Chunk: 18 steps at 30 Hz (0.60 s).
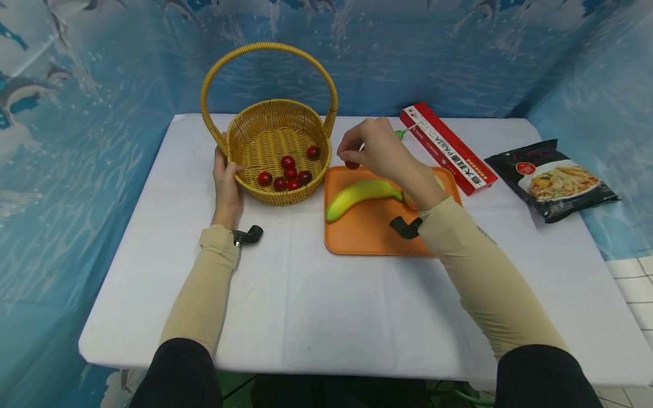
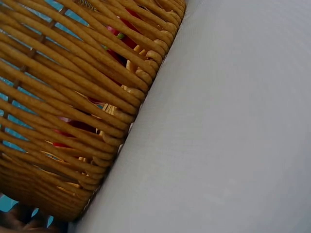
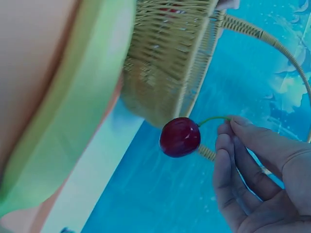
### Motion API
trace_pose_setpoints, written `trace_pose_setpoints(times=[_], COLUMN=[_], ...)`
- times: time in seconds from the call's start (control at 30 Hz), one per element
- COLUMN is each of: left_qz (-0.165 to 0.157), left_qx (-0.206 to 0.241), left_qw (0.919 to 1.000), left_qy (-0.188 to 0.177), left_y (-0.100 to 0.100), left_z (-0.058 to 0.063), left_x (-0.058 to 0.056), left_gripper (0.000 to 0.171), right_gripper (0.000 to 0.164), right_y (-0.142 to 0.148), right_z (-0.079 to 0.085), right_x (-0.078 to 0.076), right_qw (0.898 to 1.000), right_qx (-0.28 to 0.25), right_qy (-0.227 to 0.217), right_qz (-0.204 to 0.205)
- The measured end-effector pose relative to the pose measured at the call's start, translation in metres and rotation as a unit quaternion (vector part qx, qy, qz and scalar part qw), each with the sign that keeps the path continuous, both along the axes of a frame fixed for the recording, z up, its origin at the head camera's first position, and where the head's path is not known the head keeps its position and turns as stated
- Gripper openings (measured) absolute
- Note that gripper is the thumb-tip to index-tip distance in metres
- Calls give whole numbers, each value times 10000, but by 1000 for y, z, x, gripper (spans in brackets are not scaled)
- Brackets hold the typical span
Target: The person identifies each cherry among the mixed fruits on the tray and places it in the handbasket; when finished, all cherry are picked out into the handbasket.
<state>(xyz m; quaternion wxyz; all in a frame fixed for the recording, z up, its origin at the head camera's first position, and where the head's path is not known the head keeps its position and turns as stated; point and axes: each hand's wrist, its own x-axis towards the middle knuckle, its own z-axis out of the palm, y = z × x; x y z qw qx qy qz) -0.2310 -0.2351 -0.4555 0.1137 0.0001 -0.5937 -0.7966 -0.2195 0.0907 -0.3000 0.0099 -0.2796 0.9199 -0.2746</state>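
In the head view my left hand (image 1: pixel 227 184) grips the left side of a yellow wicker basket (image 1: pixel 278 197), thumb over the rim near the base of its tall handle. Several dark red cherries (image 1: pixel 288 173) lie on the basket's floor. My right hand (image 1: pixel 380 148) is above the back of an orange tray (image 1: pixel 367 241), to the right of the basket. Between thumb and fingertip it pinches a cherry (image 3: pixel 180 137) by its green stem, and the fruit hangs free. A yellow-green banana (image 1: pixel 363 195) lies on the tray. Something round there is mostly hidden by my right wrist.
Behind the tray lies a red pasta box (image 1: pixel 449 148). A black noodle packet (image 1: pixel 553 180) rests at the table's right side. Partly behind my right hand shows a small green thing (image 1: pixel 400 134). A blue dolphin-print curtain (image 1: pixel 388 62) stands along the back edge.
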Motion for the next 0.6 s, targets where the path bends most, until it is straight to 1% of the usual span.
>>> trace_pose_setpoints(times=[0.1,0.23,0.3,0.4,0.6], left_qz=[16,9,-2,-6,-12], left_qx=[-12,3,-8,-43,-3], left_qw=[10000,10000,10000,10000,10000], left_qy=[30,40,33,30,35], left_y=[0,-1,-1,-2,0], left_z=[0,-1,-2,-2,-1], left_x=[1,1,0,-1,-1], left_gripper=[83,84,84,84,84], right_gripper=[11,10,10,12,14], right_y=[-11,-26,-33,-44,-61], right_z=[4,4,0,-7,-17], right_x=[-2,-10,-16,-23,-32], right_qw=[9999,9993,9986,9978,9971], right_qx=[-114,-328,-469,-595,-718], right_qy=[-101,-179,-203,-287,-193], right_qz=[39,95,139,102,-147])
